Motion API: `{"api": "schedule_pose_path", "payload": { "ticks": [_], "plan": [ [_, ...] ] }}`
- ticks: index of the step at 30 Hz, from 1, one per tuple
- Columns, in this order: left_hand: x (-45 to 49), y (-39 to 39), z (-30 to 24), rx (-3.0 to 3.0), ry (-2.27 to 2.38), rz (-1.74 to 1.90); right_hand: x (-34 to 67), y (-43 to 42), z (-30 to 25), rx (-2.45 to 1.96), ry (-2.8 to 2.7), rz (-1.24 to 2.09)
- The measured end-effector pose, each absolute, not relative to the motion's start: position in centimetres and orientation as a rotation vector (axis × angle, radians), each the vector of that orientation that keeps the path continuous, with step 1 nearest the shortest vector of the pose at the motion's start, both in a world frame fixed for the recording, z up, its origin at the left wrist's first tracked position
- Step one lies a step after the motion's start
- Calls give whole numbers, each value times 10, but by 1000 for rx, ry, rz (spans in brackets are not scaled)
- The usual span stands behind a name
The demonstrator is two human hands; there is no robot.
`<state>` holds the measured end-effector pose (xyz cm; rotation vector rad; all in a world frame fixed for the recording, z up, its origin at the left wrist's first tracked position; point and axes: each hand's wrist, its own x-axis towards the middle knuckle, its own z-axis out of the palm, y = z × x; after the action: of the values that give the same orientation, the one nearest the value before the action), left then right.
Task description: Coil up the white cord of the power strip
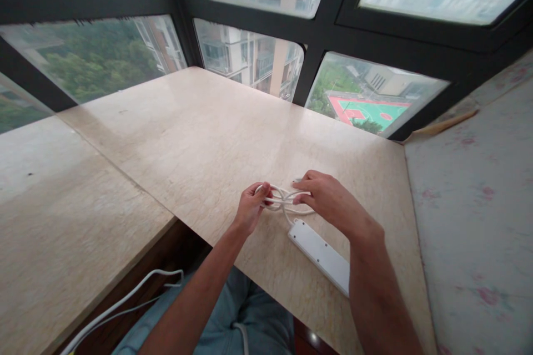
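Observation:
My left hand (252, 203) grips the left end of a looped white power cord (285, 198), its thumb pressed over the loops. At the right end of the bundle, my right hand (318, 195) has its thumb and fingers closed around the cord. The loops cross in the middle, between the two hands. From there the cord runs down to a white power strip (318, 252), which lies on the stone-look ledge (233, 133) with its screwed side up. My right forearm covers the strip's lower end.
Dark window frames (325, 28) border the ledge at the back. A flower-patterned wall (470, 222) stands on the right. At the lower left, a gap in the ledge shows another white cable (137, 288) beside my legs.

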<state>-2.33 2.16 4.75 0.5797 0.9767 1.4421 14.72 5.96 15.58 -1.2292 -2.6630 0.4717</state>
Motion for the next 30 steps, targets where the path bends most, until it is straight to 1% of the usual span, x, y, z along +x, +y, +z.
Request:
{"api": "schedule_pose_path", "payload": {
  "ticks": [3,5,9,13,19,23,26,30],
  "plan": [
    [-22,20,49,556,957,1419,148,54,162,-1259,-2661,463],
    [-18,18,50,560,944,1393,145,52,166,-1200,-2599,479],
    [-7,12,51,571,905,1351,143,53,171,-1044,-2355,508],
    [3,8,52,525,808,1335,146,57,171,-1070,-2038,464],
    [7,9,63,487,749,1308,149,59,162,-1091,-1612,763],
    [6,11,69,475,761,1322,150,64,159,-1016,-1293,836],
    [5,9,73,525,751,1314,150,68,160,-977,-1164,838],
    [9,2,78,650,816,1291,150,70,160,-1005,-1144,726]
  ]
}}
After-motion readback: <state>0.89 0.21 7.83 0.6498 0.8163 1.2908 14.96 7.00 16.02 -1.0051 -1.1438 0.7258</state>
